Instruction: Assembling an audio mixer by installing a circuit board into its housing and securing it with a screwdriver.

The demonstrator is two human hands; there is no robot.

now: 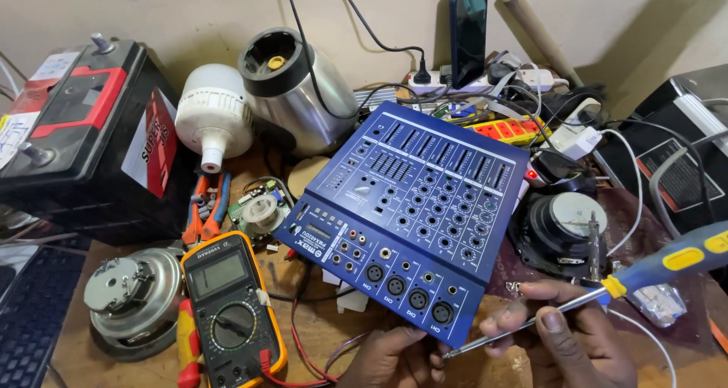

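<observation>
So the left hand is curled under the near bottom edge of the blue mixer panel, gripping it so it sits tilted up off the desk, with the yellow multimeter lying just to its left. The right hand is closed around a screwdriver with a blue and yellow handle. Its long shaft runs from upper right down to lower left, and the tip sits just below the panel's near right corner, close to the left hand.
</observation>
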